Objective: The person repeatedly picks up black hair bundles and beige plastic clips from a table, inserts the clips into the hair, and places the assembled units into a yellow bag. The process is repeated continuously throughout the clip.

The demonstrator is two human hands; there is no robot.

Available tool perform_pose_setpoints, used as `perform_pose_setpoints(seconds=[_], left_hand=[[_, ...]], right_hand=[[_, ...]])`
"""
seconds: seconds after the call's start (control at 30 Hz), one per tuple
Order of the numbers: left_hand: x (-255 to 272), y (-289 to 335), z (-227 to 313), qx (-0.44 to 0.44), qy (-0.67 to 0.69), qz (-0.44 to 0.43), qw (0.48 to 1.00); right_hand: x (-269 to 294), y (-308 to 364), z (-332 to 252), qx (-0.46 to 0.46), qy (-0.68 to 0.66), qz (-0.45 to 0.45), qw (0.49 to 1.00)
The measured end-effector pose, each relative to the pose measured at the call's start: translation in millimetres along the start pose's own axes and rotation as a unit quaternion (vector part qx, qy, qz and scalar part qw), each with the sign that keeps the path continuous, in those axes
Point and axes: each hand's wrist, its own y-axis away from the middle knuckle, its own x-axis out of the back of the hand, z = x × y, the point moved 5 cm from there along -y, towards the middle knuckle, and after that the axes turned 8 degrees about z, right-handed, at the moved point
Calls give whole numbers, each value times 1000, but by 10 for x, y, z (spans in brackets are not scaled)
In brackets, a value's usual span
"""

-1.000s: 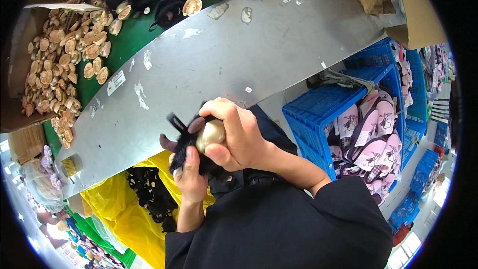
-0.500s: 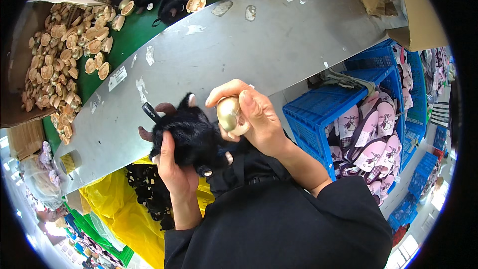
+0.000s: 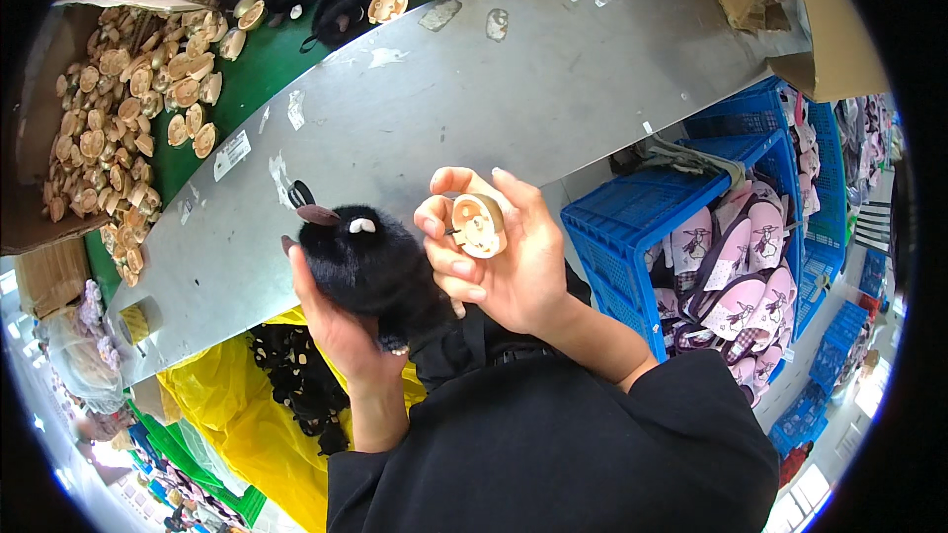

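My left hand (image 3: 341,336) is closed round the side of a black plush toy (image 3: 346,266) with brown ears and small pinkish-white patches. A dark tag loop stands up by its ears. Just right of the toy, my right hand (image 3: 523,271) holds a hollow gold plastic shell (image 3: 479,222) between thumb and fingers. Its tan inner side, with small moulded posts, faces up. A short thin dark piece shows at the shell's left edge; I cannot tell what it is. The toy's underside is partly hidden by my left hand.
Behind my hands curves a grey metal tabletop (image 3: 474,89). Many gold shells (image 3: 128,128) lie heaped at the left in a cardboard box. Black plush toys (image 3: 346,0) line the far side. Blue crates (image 3: 612,237) of pink slippers stand right; a yellow bag (image 3: 232,415) with black pieces sits below left.
My right hand has turned the shell from its gold outside to its hollow inside, a little lower and right. The plush toy has rolled in my left hand, its ears shifting.
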Motion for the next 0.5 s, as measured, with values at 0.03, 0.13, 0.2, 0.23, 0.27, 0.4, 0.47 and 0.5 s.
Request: perform_pose_setpoints(seconds=[0.03, 0.13, 0.2, 0.23, 0.27, 0.4, 0.47, 0.5], left_hand=[[-15, 33, 17, -25, -37, 9, 999], [-12, 88, 32, -75, -172, 15, 982], [-50, 113, 37, -71, -195, 22, 978], [-63, 122, 36, -69, -206, 25, 976], [-58, 118, 23, -65, -182, 29, 981], [-147, 123, 24, -104, -207, 53, 971], [-116, 119, 12, -114, -208, 59, 970], [-103, 118, 9, -119, -209, 62, 969]], right_hand=[[-15, 24, -24, 21, 39, -8, 999], [-104, 123, -57, 62, 175, -10, 983], [-188, 198, -54, 98, 221, -44, 969], [-233, 231, -50, 115, 244, -61, 961], [-291, 263, -53, 115, 246, -70, 960], [-266, 272, -60, 151, 343, -72, 924], [-284, 257, -85, 235, 478, -37, 846], [-281, 260, -89, 247, 485, -29, 839]])
